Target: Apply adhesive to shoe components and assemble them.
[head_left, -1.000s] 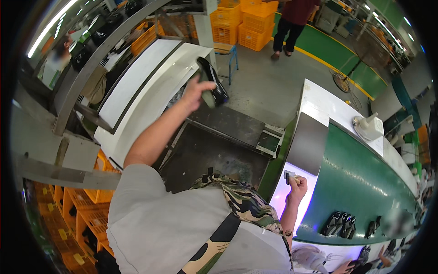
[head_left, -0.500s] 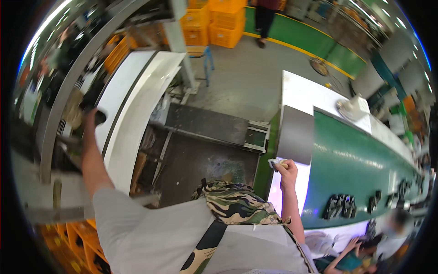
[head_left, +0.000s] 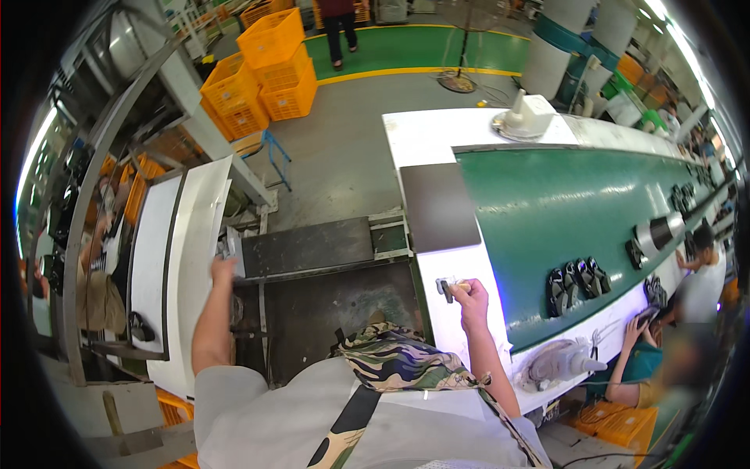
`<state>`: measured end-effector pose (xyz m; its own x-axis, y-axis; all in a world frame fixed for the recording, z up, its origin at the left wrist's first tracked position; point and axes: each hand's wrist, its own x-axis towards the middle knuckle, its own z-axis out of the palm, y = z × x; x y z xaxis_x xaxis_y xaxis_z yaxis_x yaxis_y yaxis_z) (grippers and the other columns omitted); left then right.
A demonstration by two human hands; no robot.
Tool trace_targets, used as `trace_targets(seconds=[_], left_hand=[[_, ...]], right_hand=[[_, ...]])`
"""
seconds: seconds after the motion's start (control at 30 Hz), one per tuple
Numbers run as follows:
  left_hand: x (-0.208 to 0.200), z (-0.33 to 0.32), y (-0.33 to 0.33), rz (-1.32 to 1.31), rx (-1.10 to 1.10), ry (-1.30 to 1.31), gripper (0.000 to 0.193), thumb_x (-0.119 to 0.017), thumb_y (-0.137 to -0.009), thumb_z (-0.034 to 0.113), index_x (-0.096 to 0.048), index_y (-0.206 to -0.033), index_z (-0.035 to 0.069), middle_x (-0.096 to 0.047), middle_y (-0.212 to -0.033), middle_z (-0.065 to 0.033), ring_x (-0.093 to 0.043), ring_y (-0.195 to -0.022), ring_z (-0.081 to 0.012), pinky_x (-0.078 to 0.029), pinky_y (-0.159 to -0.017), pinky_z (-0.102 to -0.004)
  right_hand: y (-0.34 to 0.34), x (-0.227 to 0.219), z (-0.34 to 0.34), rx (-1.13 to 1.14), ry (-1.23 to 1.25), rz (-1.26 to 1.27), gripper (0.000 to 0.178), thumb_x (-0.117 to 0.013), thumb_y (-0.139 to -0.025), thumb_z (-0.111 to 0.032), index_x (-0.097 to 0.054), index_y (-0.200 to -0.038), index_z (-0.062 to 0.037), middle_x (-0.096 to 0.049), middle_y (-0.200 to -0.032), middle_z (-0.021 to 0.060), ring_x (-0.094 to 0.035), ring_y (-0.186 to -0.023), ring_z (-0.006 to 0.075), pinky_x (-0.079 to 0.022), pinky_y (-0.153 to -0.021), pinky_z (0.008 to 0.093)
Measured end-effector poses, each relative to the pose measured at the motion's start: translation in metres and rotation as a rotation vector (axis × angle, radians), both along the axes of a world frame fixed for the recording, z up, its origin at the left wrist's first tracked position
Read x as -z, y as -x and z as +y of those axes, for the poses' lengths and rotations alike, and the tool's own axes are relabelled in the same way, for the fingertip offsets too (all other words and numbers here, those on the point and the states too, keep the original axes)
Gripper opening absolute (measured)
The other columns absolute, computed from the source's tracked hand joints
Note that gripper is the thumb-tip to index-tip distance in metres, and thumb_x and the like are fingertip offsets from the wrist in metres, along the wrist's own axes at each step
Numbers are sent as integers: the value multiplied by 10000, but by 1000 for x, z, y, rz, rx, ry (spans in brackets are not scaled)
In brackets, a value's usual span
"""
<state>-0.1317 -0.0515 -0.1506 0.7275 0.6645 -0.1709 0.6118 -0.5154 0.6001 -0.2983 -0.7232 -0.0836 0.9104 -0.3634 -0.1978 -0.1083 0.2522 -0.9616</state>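
Note:
My left hand reaches to the inner edge of the white trough-like shelf, beside a crumpled, greyish, shiny bundle. Its fingertips are hidden there, so their grip is unclear. A black shoe-like piece lies on the outer white strip of that shelf. Over the white tabletop my right hand is closed around a small pale item with a dark, stubby end; its kind is not clear. A flat dark-grey sheet lies on the white top just beyond it.
A green conveyor belt runs to the right, carrying several black shoes. A bottle in plastic wrap stands nearby. Between the two sides sits a low dark bench. Orange crates stack far left; people work at the right.
The view has swung right. My left hand has left the black piece on the outer strip and come inward to the greyish bundle. My right hand still holds its small item.

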Motion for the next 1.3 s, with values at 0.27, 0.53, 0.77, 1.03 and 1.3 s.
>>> trace_targets(seconds=[0.27, 0.53, 0.77, 1.03, 1.3], left_hand=[[23, -376, -23, 135, 1087, -23, 628, -821, -665, 380, -684, -1141, -6, -679, -1156, -209, -655, -1084, -321, -503, -951, -382], [21, -664, 12, 400, 1519, 361, 485, -762, -823, 349, -677, -1076, -56, -704, -933, -143, -686, -753, -185, -543, -674, -312], [55, -871, 58, 977, 1432, 709, 748, -687, -876, 490, -454, -1328, -59, -608, -1172, -205, -656, -982, -287, -552, -758, -385], [73, -1039, 137, 1115, 1140, 646, 1020, -757, -748, 602, -321, -1473, 33, -414, -1435, -311, -427, -1291, -521, -355, -1071, -594], [115, -1034, 114, 1128, 1065, 933, 432, -669, -773, 79, -514, -1174, 34, -570, -1182, -166, -582, -1124, -384, -446, -991, -613]], right_hand=[[147, 25, -86, 427, 33, -25, 196, -754, -796, -40, -563, -836, -50, -546, -766, -18, -508, -687, 83, -438, -629, 254], [241, 29, -128, 788, 2, 64, 186, -755, -811, -53, -576, -858, -37, -559, -755, -20, -507, -658, 69, -426, -585, 239], [268, 31, -117, 1129, -76, 116, 183, -765, -801, -48, -595, -867, -36, -595, -768, -16, -532, -658, 54, -438, -592, 213], [273, 34, -79, 1420, -126, 206, 172, -740, -820, -26, -590, -902, -44, -571, -795, -22, -509, -690, 58, -432, -637, 218], [273, 28, -61, 1541, -88, 261, 183, -755, -791, -29, -581, -843, -47, -566, -753, -30, -505, -661, 46, -426, -594, 215]])
